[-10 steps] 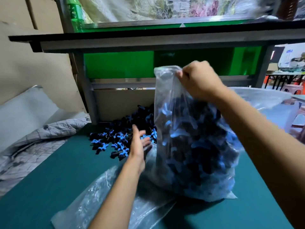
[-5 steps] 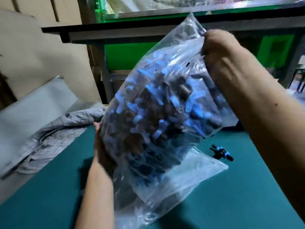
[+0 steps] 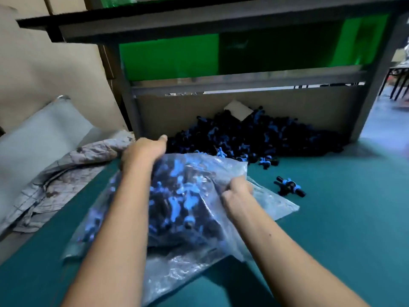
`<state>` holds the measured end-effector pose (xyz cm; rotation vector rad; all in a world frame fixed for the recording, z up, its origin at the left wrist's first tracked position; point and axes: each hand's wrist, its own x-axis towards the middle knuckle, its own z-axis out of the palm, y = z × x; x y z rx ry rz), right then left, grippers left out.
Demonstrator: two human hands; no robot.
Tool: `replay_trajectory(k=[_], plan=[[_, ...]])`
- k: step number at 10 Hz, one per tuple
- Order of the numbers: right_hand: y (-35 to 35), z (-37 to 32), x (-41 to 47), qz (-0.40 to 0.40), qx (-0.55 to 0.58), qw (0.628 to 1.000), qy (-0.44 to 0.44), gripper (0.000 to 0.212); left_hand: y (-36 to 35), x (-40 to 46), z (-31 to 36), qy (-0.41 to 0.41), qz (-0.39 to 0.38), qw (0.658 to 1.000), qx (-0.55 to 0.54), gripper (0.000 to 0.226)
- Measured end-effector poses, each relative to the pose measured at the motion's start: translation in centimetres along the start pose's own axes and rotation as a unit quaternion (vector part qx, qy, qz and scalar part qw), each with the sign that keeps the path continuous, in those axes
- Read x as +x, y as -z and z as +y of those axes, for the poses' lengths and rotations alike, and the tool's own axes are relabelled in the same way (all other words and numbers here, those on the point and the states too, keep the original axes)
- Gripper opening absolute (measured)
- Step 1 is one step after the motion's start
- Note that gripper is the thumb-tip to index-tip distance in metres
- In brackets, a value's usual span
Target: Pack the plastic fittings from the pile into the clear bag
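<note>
At the far left a crumpled grey cloth [image 3: 66,173] is lying along the edge of the green table [image 3: 343,229], well apart from the work. Next to it the left hand [image 3: 141,154] is curling over the upper left part of the clear bag [image 3: 190,209], fingers bent round the plastic and gripping it, though blur is hiding exactly how the fingertips are seated. The bag is lying slumped on the table between both forearms, bulging with blue and black fittings, its long axis running from the near left to the far right. Further right, the right hand [image 3: 236,191] is pinching a gathered fold of film on the bag's right side, close to where an empty flap is trailing out flat toward the right. Beyond the bag, toward the back, the pile of plastic fittings [image 3: 254,138] is heaped against a brown board [image 3: 287,107] under the shelf, nearly touching the bag's far edge. A loose fitting [image 3: 288,187] is lying just beside the flap, nearer the right hand than the left. The bag's mouth is probably facing the pile on the far right, so the right hand seems better placed for reaching in more pieces.
</note>
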<state>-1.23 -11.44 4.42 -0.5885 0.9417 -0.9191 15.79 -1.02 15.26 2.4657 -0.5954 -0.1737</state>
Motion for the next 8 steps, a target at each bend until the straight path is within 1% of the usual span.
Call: replay_trajectory(k=[1,2,3,4,5,6,7,8], plan=[[-2.3,1.8,1.2,0.122,0.021,0.991,-0.052,0.03,-4.4,-3.5,4.5,-0.078,0.003,0.988,0.132,0.079],[-2.7,2.4,0.5,0.085,0.038,0.995,-0.025,0.028,-8.6,-7.1,7.3,-0.195,-0.032,0.945,0.259,0.064],[-0.9,1.6,0.7,-0.04,0.046,0.996,-0.06,0.027,-10.8,-7.6,7.3,-0.228,-0.038,0.895,0.382,0.046],[1.6,0.8,0.9,-0.132,-0.005,0.986,-0.102,0.028,-13.4,-8.6,6.9,-0.24,-0.034,0.855,0.458,0.049],[4.1,0.6,1.1,-0.187,0.02,0.972,-0.142,0.03,-16.1,-9.9,6.4,-0.294,0.012,0.867,0.401,0.053],[6.2,0.2,1.9,-0.232,0.046,0.963,-0.132,0.037,-18.3,-10.9,5.9,-0.308,0.014,0.893,0.327,0.053],[8.8,-1.2,1.5,-0.21,-0.135,0.965,-0.08,0.048,-19.4,-11.4,5.2,-0.3,-0.012,0.876,0.377,0.06],[12.6,-3.9,0.5,-0.146,-0.206,0.968,0.003,0.037,-20.3,-11.7,4.8,-0.275,0.019,0.86,0.429,0.072]])
